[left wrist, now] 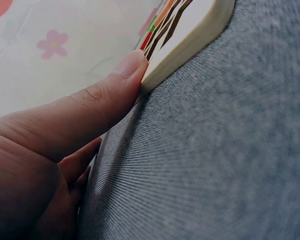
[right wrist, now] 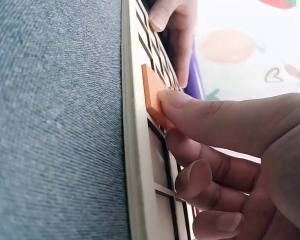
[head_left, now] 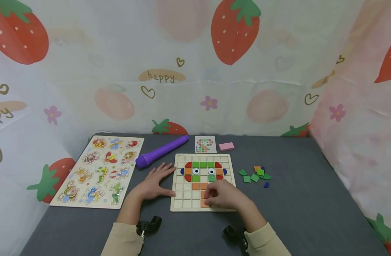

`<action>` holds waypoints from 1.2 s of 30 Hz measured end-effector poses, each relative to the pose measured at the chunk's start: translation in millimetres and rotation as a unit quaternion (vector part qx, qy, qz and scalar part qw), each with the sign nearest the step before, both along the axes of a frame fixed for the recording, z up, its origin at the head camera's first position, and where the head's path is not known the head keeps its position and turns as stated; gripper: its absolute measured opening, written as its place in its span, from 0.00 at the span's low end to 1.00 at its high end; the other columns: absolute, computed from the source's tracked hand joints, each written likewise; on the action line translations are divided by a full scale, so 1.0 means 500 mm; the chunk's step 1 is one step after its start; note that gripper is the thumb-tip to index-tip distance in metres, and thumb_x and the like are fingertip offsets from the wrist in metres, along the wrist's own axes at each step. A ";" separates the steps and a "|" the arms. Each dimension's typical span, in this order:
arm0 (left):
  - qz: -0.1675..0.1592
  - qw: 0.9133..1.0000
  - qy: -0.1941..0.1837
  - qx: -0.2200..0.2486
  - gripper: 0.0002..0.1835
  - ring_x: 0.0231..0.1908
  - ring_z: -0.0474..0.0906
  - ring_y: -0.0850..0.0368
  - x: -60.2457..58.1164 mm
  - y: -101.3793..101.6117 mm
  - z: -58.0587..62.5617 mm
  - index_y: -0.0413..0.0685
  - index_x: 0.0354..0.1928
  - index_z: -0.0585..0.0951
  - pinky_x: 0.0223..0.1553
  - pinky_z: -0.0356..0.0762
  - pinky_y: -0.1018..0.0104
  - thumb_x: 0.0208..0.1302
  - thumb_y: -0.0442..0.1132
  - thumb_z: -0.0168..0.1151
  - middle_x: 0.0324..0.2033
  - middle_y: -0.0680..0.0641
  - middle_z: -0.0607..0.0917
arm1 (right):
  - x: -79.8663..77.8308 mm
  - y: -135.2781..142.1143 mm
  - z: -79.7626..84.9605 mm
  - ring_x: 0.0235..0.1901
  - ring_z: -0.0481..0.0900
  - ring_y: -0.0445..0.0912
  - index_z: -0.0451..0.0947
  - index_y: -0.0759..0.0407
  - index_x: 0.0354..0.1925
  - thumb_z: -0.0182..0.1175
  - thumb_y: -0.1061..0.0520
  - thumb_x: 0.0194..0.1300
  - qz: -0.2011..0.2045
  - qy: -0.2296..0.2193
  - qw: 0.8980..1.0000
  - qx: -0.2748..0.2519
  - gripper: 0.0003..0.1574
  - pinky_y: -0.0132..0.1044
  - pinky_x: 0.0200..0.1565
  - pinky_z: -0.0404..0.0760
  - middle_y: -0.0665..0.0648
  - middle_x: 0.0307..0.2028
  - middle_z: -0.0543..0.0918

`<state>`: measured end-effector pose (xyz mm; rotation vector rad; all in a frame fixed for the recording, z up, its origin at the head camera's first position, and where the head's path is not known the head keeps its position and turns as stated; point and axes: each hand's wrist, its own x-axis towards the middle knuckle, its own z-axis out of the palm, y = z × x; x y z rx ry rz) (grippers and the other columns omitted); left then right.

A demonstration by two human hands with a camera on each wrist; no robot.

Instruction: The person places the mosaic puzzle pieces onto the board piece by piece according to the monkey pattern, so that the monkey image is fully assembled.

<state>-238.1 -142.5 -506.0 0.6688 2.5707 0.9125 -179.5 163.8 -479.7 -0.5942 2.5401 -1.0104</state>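
Note:
A wooden grid board (head_left: 178, 203) lies on the table, partly filled with red, green, orange and blue tiles and two eye tiles. My right hand (head_left: 225, 194) is over its lower right part. Thumb and index finger pinch an orange square tile (right wrist: 152, 92) at the bottom row, its edge standing above the grid in the right wrist view. My left hand (head_left: 153, 183) lies spread at the board's left side. Its thumb (left wrist: 107, 97) touches the board's edge, and its fingertips reach the upper left edge. The right hand covers several cells.
Loose green tiles (head_left: 247, 179), an orange one and blue ones lie right of the board. Behind it are a small pattern card (head_left: 205, 144) and a pink block (head_left: 226, 146). A purple microphone-shaped stick (head_left: 163, 151) and an insect picture board (head_left: 77, 177) lie to the left.

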 end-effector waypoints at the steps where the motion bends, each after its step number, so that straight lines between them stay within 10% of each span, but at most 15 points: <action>1: 0.000 1.000 0.000 0.000 0.53 0.80 0.37 0.41 0.000 0.000 0.000 0.56 0.79 0.61 0.78 0.33 0.38 0.53 0.60 0.75 0.80 0.47 0.54 | 0.000 0.002 0.001 0.26 0.76 0.41 0.84 0.48 0.29 0.72 0.55 0.62 -0.003 0.001 1.000 0.000 0.07 0.34 0.30 0.77 0.44 0.23 0.81; 21: -0.003 1.000 0.003 0.002 0.52 0.80 0.37 0.39 0.001 -0.002 0.002 0.54 0.79 0.61 0.77 0.32 0.36 0.55 0.58 0.75 0.80 0.45 0.53 | -0.024 0.168 0.024 0.31 0.76 0.46 0.85 0.56 0.42 0.70 0.56 0.64 -0.202 0.043 0.978 0.002 0.08 0.38 0.31 0.77 0.51 0.33 0.83; 36: 0.001 1.000 0.002 -0.005 0.53 0.80 0.37 0.41 -0.001 0.001 0.002 0.56 0.79 0.61 0.77 0.33 0.37 0.53 0.60 0.75 0.80 0.46 0.54 | -0.032 0.238 -0.014 0.30 0.74 0.45 0.85 0.61 0.45 0.73 0.56 0.60 -0.250 0.059 0.965 0.054 0.15 0.37 0.34 0.72 0.53 0.30 0.80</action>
